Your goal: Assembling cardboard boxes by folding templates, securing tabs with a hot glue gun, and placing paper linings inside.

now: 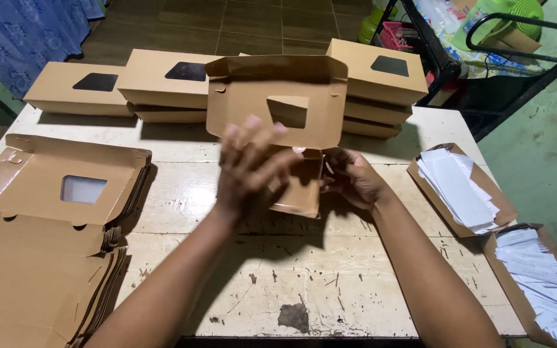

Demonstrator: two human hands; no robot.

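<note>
At mid-table, above the worn white table, both hands work one half-folded cardboard box. Its windowed lid stands upright, facing the person, so the tray part below sits open to the hands. Left hand: fingers spread and blurred, laid over the front of the tray; pressing or gripping, cannot tell. Right hand: fingers curled at the tray's right side wall, apparently pinching a flap, though the fingertips are in shadow.

Left edge: a stack of flat blanks, windows cut, close to the left arm for easy reach. Back edge: finished boxes piled in rows, out of the working space. Right edge: two open boxes holding white paper slips, just beside the right forearm.
</note>
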